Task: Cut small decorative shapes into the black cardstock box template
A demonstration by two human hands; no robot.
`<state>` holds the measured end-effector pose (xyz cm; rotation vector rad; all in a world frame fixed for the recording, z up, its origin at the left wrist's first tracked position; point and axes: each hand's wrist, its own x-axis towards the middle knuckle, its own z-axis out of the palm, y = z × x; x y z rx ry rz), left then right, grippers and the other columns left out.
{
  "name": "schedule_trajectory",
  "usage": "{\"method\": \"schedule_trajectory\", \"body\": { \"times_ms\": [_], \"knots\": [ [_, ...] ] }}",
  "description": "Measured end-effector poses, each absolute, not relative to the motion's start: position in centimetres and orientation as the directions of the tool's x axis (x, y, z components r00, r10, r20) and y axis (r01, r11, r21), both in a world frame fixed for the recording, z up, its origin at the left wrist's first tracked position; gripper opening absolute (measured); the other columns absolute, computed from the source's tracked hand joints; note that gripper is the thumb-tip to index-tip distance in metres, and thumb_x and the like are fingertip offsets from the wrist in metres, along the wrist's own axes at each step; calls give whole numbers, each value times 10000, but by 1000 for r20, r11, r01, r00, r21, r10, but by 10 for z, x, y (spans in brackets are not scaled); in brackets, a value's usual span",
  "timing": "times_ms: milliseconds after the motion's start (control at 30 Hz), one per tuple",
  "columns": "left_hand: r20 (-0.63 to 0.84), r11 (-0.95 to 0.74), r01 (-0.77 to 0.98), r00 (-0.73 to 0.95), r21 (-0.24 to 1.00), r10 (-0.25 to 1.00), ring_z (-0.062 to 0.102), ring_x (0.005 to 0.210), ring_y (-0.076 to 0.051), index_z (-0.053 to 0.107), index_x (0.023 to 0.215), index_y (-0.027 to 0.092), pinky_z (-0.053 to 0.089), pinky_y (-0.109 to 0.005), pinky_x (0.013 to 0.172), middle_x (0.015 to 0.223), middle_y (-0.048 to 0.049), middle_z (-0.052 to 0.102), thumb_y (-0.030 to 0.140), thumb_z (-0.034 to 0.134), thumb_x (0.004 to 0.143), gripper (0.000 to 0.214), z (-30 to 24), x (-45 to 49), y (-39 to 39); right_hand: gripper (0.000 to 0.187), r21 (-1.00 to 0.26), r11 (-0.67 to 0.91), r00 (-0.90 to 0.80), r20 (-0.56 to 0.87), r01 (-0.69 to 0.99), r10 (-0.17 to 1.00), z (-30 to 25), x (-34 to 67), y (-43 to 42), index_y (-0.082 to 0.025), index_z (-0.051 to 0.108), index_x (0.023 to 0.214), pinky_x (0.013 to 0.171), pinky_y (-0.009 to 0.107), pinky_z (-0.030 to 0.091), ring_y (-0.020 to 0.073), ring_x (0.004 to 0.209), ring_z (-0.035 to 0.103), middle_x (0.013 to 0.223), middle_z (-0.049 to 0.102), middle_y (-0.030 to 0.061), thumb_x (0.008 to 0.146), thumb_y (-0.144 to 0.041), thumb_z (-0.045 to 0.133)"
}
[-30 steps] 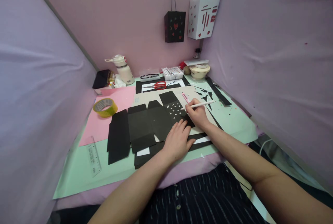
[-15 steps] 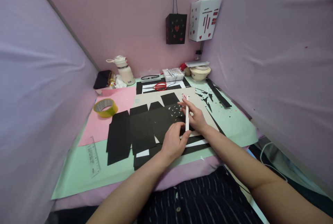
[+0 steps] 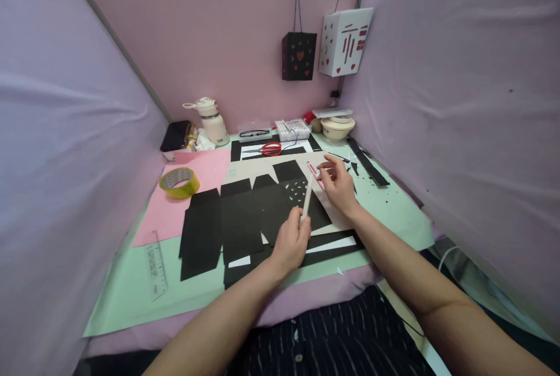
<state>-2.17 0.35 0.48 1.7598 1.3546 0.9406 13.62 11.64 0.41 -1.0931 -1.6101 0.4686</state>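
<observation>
Wrapped round the lower part of a slim white pen (image 3: 308,198), my left hand (image 3: 292,239) is closed and holds it upright, slightly tilted, above black card. My right hand (image 3: 340,186) has its fingers apart and curved, beside a slim pink tool (image 3: 312,171) on the beige board (image 3: 242,169). Whether the fingers touch that tool, I cannot tell. Under my left hand spreads a flat black card box template (image 3: 240,213) with tabs and folded panels. Small cut-outs dot its right panel.
A yellow tape roll (image 3: 179,183) and clear ruler (image 3: 156,265) lie at the left. Red-handled scissors (image 3: 271,148), a marker box (image 3: 293,129), a bottle (image 3: 214,122) and a bowl (image 3: 338,128) stand behind. Black and white lanterns (image 3: 300,56) hang above.
My right hand has come off the white pen and moved right. My left hand keeps the pen and has tilted it. The camera view has shifted slightly.
</observation>
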Motion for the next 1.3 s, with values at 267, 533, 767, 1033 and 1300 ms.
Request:
{"method": "schedule_trajectory", "body": {
  "times_ms": [267, 533, 767, 1033, 1300],
  "knots": [
    [191, -500, 673, 481, 545, 856, 501, 733, -190, 430, 782, 210, 392, -307, 683, 779, -32, 534, 328, 334, 939, 218, 3, -18, -1, 302, -443, 153, -83, 173, 884, 981, 5, 144, 179, -158, 571, 967, 625, 314, 396, 239, 688, 578, 773, 645, 125, 724, -318, 652],
    [185, -531, 659, 521, 532, 833, 525, 786, -204, 511, 885, 187, 432, -337, 743, 834, -54, 577, 312, 348, 947, 214, 6, -18, -1, 300, -863, 324, -137, 294, 387, 946, 10, 148, 165, -205, 622, 1030, 626, 286, 411, 166, 613, 539, 664, 582, -2, 767, -317, 529],
    [237, -564, 659, 522, 497, 819, 471, 1217, -243, 528, 1056, 181, 331, -464, 1052, 1184, -100, 594, 275, 398, 941, 197, -2, -16, 0, 349, -966, 63, -233, 123, -250, 965, 28, 165, 144, -272, 563, 1121, 704, 320, 501, 212, 1023, 587, 1205, 603, 58, 796, -375, 491],
    [149, -586, 722, 576, 369, 804, 360, 1334, -267, 564, 982, 148, 251, -462, 1124, 1345, -103, 516, 267, 436, 935, 181, -4, -13, 1, 294, -919, -1, -131, 55, -394, 990, 3, 145, 139, -222, 550, 829, 385, 194, 246, 65, 423, 278, 536, 313, -86, 736, -471, 675],
    [150, -610, 720, 598, 331, 787, 357, 1336, -277, 570, 980, 146, 251, -462, 1121, 1348, -107, 512, 286, 438, 940, 197, -3, -14, 1, 206, -939, -145, -225, -75, -311, 971, 5, 139, 134, -193, 576, 847, 391, 221, 210, 89, 433, 352, 557, 479, -30, 741, -356, 509]
  ]
}}
